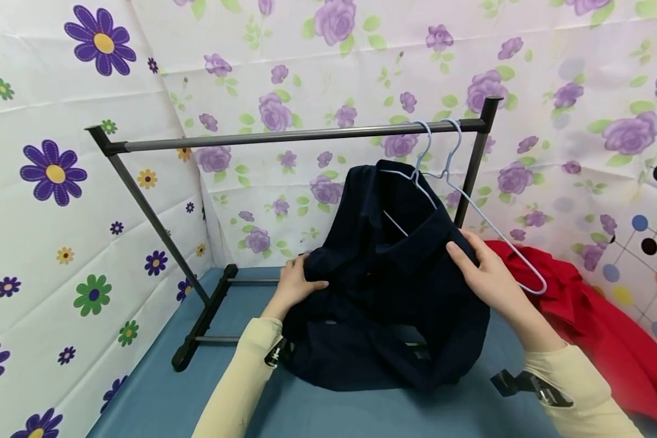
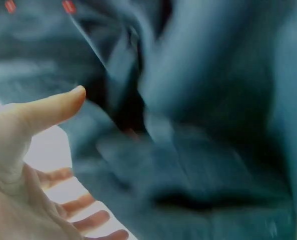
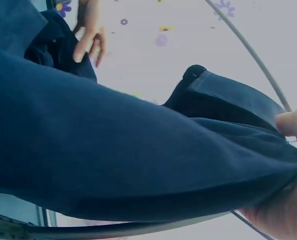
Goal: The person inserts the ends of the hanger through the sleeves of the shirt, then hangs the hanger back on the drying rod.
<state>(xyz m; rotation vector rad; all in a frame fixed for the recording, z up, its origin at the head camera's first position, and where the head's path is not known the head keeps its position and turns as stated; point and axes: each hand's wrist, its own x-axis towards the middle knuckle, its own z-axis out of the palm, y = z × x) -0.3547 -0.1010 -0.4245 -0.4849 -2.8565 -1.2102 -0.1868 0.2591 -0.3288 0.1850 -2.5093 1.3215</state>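
A dark navy collared shirt (image 1: 356,304) hangs from a pale blue hanger (image 1: 424,146) hooked over the rack's bar, its collar falling open around the hanger. My left hand (image 1: 295,283) touches the shirt's left shoulder; its thumb and fingers are spread apart, and the left wrist view shows them straight beside the cloth. At the other shoulder, my right hand (image 1: 484,274) grips the cloth between thumb and fingers. Part of that grip is cut off in the right wrist view, where the shirt (image 3: 113,145) stretches across. Red stitches dot the shirt in the left wrist view.
The black and grey garment rack (image 1: 285,137) stands on a blue-covered surface (image 1: 328,413). A second pale blue hanger (image 1: 495,222) hangs bare beside the shirt. Red cloth (image 1: 597,322) lies at the right. Flowered sheets (image 1: 285,67) enclose the back and sides.
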